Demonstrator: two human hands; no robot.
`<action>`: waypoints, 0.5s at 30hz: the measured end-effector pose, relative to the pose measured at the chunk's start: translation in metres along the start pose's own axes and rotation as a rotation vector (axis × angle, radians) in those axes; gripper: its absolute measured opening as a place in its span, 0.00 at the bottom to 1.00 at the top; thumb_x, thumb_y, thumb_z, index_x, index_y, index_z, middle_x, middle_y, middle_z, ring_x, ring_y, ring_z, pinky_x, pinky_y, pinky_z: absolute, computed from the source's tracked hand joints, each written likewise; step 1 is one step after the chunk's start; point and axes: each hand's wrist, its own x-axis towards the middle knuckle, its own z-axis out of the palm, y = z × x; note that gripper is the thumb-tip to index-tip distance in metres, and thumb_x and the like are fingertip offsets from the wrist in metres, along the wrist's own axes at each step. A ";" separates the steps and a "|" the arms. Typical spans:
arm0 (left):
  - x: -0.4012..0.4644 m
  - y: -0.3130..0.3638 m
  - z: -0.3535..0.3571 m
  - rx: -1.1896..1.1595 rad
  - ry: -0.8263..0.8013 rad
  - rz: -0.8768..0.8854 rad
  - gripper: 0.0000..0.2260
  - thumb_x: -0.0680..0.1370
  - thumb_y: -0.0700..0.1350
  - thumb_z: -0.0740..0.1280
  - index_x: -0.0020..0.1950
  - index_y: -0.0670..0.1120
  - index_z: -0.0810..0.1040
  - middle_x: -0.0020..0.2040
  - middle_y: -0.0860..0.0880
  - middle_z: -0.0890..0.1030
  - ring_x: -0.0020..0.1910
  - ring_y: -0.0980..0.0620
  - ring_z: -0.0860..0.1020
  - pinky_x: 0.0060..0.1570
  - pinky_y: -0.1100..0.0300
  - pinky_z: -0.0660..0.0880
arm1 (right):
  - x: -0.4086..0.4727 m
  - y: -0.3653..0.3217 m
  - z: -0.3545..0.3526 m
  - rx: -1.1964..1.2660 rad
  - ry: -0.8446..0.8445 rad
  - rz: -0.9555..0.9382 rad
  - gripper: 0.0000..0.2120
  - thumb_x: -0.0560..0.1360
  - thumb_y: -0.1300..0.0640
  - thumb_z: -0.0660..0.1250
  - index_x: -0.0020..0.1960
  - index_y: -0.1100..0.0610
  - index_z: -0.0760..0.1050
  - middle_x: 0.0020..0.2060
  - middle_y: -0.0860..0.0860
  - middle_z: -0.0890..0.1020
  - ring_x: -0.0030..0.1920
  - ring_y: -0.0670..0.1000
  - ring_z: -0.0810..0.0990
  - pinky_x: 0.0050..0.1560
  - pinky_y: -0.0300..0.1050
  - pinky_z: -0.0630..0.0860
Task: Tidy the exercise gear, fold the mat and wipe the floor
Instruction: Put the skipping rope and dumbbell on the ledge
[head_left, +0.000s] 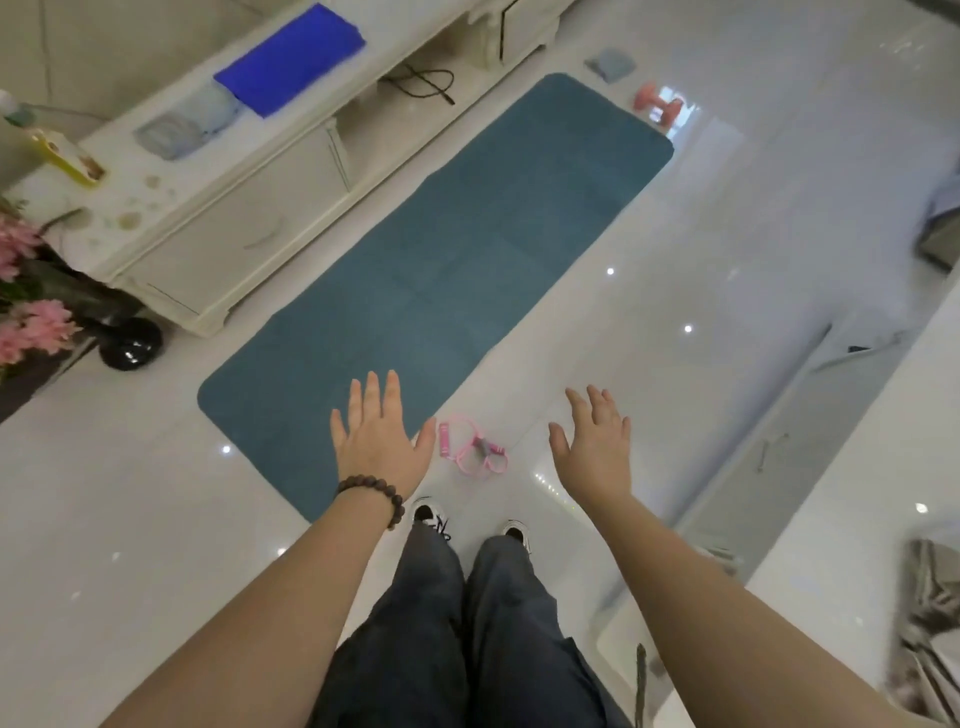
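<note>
Though partly hand-hidden, mat (441, 249) unfolded.

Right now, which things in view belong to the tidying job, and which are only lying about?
For the job:
teal exercise mat, spread flat on the floor
pink resistance band, on the floor beside the mat's near end
pink dumbbell, past the mat's far end
blue cloth, on the cabinet

Lying about:
pink flowers
black cable
yellow box
</note>
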 end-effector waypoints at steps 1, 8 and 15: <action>0.010 -0.003 0.008 0.008 -0.017 -0.008 0.34 0.79 0.62 0.53 0.79 0.49 0.46 0.80 0.47 0.48 0.78 0.48 0.43 0.75 0.43 0.45 | 0.009 0.001 0.011 0.005 -0.021 0.002 0.24 0.80 0.50 0.56 0.75 0.54 0.59 0.76 0.55 0.58 0.76 0.55 0.49 0.75 0.57 0.47; 0.089 -0.032 0.107 0.011 -0.125 -0.029 0.33 0.80 0.60 0.54 0.79 0.49 0.47 0.80 0.47 0.49 0.78 0.49 0.44 0.75 0.44 0.46 | 0.073 0.029 0.144 -0.032 -0.188 0.073 0.24 0.80 0.50 0.57 0.74 0.54 0.60 0.75 0.55 0.58 0.76 0.55 0.49 0.74 0.56 0.48; 0.157 -0.086 0.284 -0.003 -0.199 -0.060 0.32 0.79 0.60 0.56 0.79 0.49 0.50 0.79 0.48 0.52 0.78 0.49 0.46 0.75 0.45 0.46 | 0.145 0.078 0.359 -0.099 -0.416 0.064 0.29 0.78 0.46 0.58 0.76 0.54 0.56 0.76 0.55 0.56 0.76 0.54 0.49 0.75 0.54 0.48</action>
